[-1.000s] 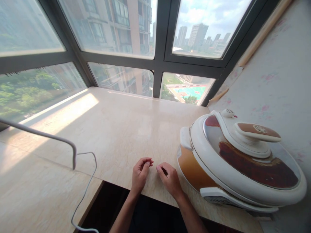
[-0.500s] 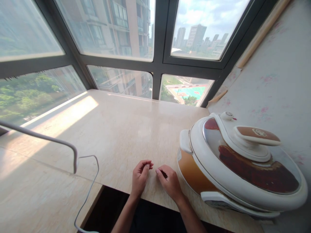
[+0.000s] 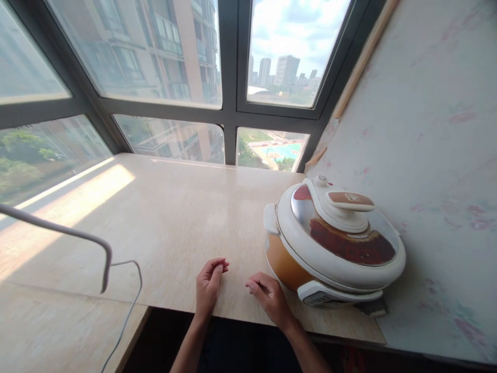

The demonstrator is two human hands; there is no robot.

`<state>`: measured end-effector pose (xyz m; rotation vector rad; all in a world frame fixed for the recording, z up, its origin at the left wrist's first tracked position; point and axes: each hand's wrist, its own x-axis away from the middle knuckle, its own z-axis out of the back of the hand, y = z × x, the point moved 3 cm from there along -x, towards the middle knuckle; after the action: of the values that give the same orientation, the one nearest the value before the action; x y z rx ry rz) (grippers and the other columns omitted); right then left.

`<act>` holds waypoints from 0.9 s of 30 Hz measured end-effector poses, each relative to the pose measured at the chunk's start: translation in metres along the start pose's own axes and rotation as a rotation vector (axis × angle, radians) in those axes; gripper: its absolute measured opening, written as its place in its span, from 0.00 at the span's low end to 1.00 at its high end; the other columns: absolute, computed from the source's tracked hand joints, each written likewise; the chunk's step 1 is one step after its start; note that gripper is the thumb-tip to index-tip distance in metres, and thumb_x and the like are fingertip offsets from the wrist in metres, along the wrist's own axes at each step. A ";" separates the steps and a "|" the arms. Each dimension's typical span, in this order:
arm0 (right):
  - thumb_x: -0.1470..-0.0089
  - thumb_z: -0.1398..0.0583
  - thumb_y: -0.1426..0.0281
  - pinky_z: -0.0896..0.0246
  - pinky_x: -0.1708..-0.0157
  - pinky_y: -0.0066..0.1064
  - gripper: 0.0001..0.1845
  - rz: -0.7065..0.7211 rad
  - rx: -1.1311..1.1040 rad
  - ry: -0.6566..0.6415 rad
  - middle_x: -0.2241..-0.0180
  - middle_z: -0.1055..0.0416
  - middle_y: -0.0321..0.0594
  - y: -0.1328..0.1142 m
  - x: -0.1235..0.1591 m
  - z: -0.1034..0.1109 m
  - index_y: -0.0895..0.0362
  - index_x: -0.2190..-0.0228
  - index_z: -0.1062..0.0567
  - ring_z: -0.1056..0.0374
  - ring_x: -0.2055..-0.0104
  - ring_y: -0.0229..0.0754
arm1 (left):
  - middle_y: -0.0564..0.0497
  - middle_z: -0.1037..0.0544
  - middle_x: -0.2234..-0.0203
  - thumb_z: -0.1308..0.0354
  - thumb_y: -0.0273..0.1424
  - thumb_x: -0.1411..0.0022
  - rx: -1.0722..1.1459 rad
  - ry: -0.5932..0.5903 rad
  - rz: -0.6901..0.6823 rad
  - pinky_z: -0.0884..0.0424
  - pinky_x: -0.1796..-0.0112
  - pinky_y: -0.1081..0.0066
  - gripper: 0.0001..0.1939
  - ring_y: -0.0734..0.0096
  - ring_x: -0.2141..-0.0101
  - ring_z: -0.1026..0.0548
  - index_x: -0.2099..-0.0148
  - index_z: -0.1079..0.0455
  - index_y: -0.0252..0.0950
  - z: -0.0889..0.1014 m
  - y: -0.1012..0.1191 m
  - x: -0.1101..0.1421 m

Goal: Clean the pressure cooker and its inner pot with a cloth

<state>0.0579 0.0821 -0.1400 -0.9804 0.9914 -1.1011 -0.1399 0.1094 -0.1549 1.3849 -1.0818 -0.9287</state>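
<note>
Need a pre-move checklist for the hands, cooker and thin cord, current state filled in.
1. Both hands in view: ok, left hand and right hand are over the counter.
2. Hands separated: ok, a gap shows between them.
3. Hands empty: cannot tell, fingers are curled; no object shows.
4. Right hand well clear of cooker: not ok, it is close to the cooker's near side.
5. Lid on cooker: ok, though whether it is latched cannot be seen.
6. Thin cord clear of hands: ok, it runs left of both.
</note>
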 end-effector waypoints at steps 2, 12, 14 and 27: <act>0.35 0.41 0.57 0.35 0.66 0.30 0.19 0.038 -0.016 0.031 0.72 0.25 0.39 -0.004 0.021 0.015 0.55 0.69 0.19 0.28 0.68 0.41 | 0.44 0.17 0.66 0.35 0.42 0.44 0.031 0.062 0.040 0.23 0.58 0.61 0.16 0.62 0.65 0.20 0.60 0.22 0.34 -0.003 0.000 -0.002; 0.41 0.34 0.57 0.40 0.82 0.25 0.17 -0.032 -0.090 0.567 0.84 0.32 0.35 0.001 0.131 0.145 0.55 0.74 0.19 0.37 0.83 0.36 | 0.40 0.21 0.48 0.38 0.44 0.38 0.248 -0.051 -0.091 0.29 0.48 0.55 0.24 0.54 0.47 0.24 0.44 0.26 0.37 -0.104 0.066 -0.003; 0.44 0.32 0.55 0.33 0.75 0.26 0.15 0.031 -0.104 0.762 0.79 0.28 0.37 -0.010 0.129 0.177 0.55 0.71 0.17 0.31 0.77 0.38 | 0.41 0.24 0.42 0.40 0.44 0.35 0.259 -0.148 -0.122 0.34 0.41 0.52 0.25 0.51 0.40 0.28 0.41 0.27 0.38 -0.122 0.079 -0.004; 0.40 0.41 0.45 0.35 0.38 0.48 0.31 0.016 -0.549 0.781 0.47 0.21 0.42 -0.032 -0.002 0.245 0.53 0.46 0.22 0.30 0.40 0.52 | 0.47 0.20 0.66 0.41 0.50 0.39 0.332 -0.182 0.079 0.29 0.59 0.65 0.22 0.59 0.61 0.24 0.61 0.24 0.34 -0.177 0.093 0.002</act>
<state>0.2846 0.1094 -0.0463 -0.9694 2.0083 -1.2516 0.0198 0.1584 -0.0450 1.5327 -1.4693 -0.8558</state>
